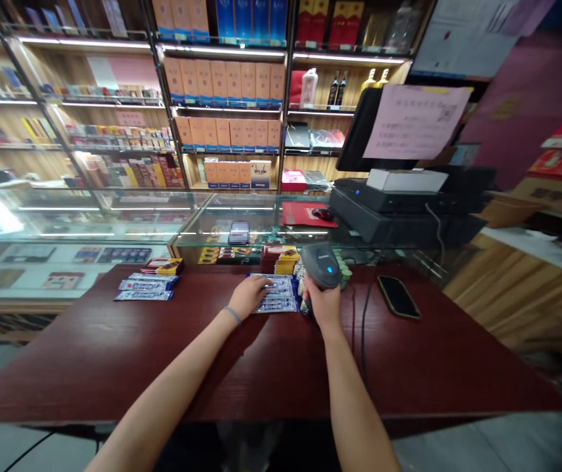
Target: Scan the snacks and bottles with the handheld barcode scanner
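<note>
My right hand (324, 303) grips the handle of a dark grey barcode scanner (321, 263), whose head shows a lit blue light. Just left of it, a row of blue-and-white packets (281, 295) lies on the dark red table. Over the left ends of these packets is my left hand (247, 296), its fingers bent and closed on one of them; the thumb is mostly hidden. Behind the packets stand red and yellow packs (281, 258). More blue-and-white packets (144, 295) lie apart at the left, with red and yellow packs (163, 265) behind them.
A phone (399, 296) lies on the table (281, 367) at the right, near the black cable (365, 321). Beyond the table are a glass counter (202, 229), a mouse (322, 214) on a red mat, and a monitor (359, 131). Shelves of boxes line the wall.
</note>
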Motion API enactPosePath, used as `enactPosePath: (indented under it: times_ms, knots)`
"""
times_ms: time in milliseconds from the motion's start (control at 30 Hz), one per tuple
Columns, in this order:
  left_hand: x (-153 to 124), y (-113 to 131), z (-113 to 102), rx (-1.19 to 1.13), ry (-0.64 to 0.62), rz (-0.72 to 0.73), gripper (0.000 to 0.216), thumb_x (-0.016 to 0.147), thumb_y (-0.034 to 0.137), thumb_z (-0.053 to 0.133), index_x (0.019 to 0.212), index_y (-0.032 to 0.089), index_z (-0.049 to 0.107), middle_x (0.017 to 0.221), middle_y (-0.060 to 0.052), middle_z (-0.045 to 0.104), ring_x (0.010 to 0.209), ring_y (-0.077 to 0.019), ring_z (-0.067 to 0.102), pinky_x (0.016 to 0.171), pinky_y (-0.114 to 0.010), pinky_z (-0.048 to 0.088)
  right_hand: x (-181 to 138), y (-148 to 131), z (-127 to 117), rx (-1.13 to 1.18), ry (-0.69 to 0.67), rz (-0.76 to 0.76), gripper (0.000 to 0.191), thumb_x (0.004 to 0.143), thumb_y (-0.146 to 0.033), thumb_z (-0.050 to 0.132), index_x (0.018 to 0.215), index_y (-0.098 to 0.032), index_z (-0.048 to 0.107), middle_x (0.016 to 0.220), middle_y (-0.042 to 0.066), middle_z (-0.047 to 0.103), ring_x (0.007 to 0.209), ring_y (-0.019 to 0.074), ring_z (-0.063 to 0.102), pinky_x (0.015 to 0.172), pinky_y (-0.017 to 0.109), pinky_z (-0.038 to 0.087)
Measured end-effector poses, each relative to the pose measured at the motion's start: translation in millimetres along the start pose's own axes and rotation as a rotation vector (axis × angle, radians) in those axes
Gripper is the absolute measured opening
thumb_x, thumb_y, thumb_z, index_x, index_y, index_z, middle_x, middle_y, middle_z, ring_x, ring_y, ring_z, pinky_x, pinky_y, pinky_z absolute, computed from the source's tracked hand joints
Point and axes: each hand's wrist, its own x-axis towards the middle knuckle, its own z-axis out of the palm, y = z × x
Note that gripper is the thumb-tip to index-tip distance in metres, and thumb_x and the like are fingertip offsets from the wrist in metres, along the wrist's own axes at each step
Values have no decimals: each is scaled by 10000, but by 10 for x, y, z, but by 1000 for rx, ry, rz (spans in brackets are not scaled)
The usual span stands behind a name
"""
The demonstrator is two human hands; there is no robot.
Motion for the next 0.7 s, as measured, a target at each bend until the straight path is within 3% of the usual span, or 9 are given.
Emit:
enactPosePath:
  times_ms: [300, 467, 700]
  knots:
    - [117, -61, 273, 15, -17, -22, 145, 827, 163, 698, 874, 281, 769, 1006, -92, 722, 1037, -284, 654, 1092, -432, 455, -1, -26, -25, 127, 56, 51, 310, 813, -479, 740, 860, -281, 507, 522, -59, 556, 431, 171, 525, 489, 337, 494]
    - [108, -80, 281, 5, -18, -5, 150, 820, 176, 704, 907, 274, 777, 1049, -96, 730, 1046, -290, 648, 1112, -455, 449, -12, -5, -20, 122, 55, 80, 341, 800, -505, 747, 926, -273, 531, 603, -28, 614, 445, 177, 551, 476, 344, 516]
    - [81, -50, 200, -12, -3, 5, 201, 828, 174, 702, 979, 267, 796, 1120, -122, 730, 1101, -322, 643, 1125, -493, 437, 2, 27, -10, 29, 21, 32, 353, 842, -534, 706, 1018, -257, 577, 565, -34, 595, 443, 184, 559, 476, 334, 520]
